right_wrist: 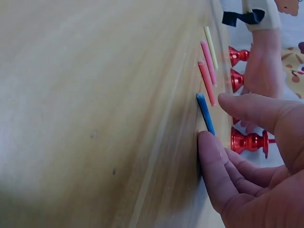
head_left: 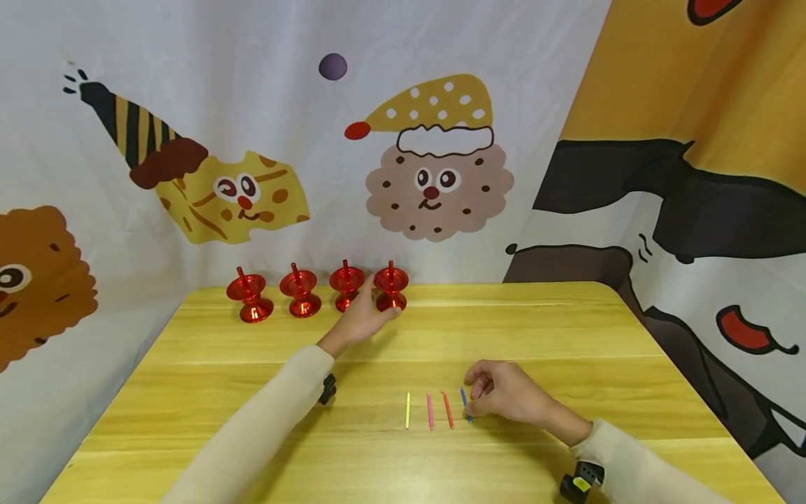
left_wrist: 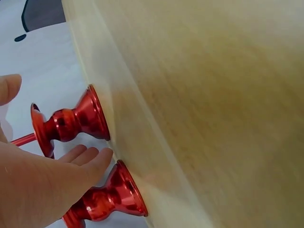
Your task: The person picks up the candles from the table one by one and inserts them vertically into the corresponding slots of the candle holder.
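Note:
My left hand point(head_left: 364, 318) reaches to the rightmost red metallic candle holder point(head_left: 391, 281). Its thumb and fingers are spread on either side of that holder; whether they touch it is unclear. In the left wrist view, the fingers extend between this holder point(left_wrist: 66, 124) and the neighbouring holder point(left_wrist: 102, 203). My right hand point(head_left: 510, 395) hovers low by a thin blue candle point(head_left: 463, 395) lying on the table. Seen from the right wrist, a fingertip is at one end of the blue candle point(right_wrist: 203, 108), and the thumb stands apart from it.
Left of the blue candle lie a red candle point(head_left: 448, 410), a pink candle point(head_left: 430, 411) and a yellow candle point(head_left: 408, 410). Further candle holders, such as the leftmost holder point(head_left: 254, 308), line the back edge of the wooden table point(head_left: 252, 448). A cartoon-printed curtain point(head_left: 252, 84) hangs behind.

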